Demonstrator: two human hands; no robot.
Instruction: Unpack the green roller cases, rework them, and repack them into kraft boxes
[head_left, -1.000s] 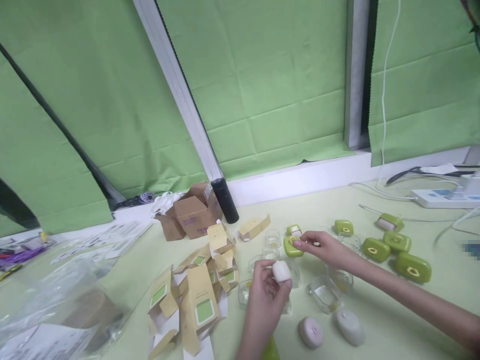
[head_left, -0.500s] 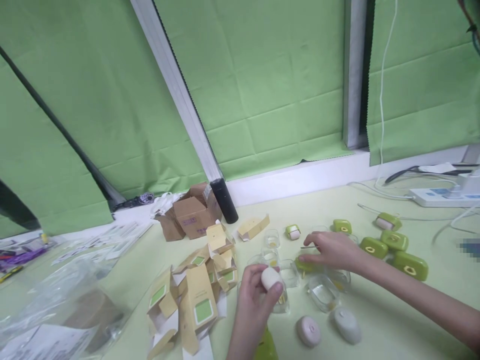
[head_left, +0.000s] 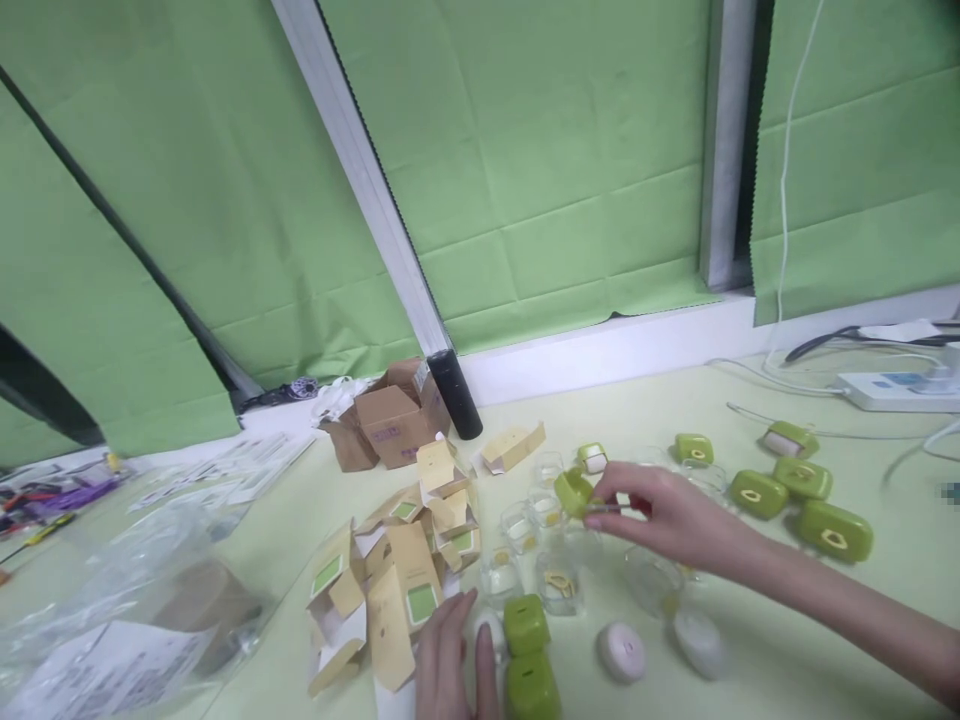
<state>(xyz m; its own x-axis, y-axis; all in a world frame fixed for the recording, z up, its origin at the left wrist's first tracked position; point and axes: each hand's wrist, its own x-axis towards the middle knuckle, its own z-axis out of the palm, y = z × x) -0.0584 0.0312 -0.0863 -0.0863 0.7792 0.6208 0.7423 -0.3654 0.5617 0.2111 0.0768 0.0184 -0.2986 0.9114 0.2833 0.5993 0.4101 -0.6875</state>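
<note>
My left hand (head_left: pixel 454 665) is low at the front, its fingers around a rounded white case (head_left: pixel 489 632) beside two green cases (head_left: pixel 526 625). In the fingers of my right hand (head_left: pixel 637 510) are an opened green case (head_left: pixel 573 491) and a thin metal tool (head_left: pixel 609 507), whose kind I cannot make out. Several clear plastic trays (head_left: pixel 559 585) lie between the hands, one with a small yellow piece in it. A pinkish rounded case (head_left: pixel 622 652) and another white one (head_left: pixel 699 640) rest on the table in front of my right forearm.
Opened cardboard packets (head_left: pixel 412 570) are heaped on the left, by a clear plastic bag (head_left: pixel 135 580). A brown carton (head_left: pixel 390 425) and a black cylinder (head_left: pixel 454 395) stand behind. On the right are several green cases (head_left: pixel 834 531), cables and a white power strip (head_left: pixel 877 391).
My left hand has moved down and left with the white case, uncovering the green cases in front. My right hand has shifted slightly left, and the green case in it is now raised and opened.
</note>
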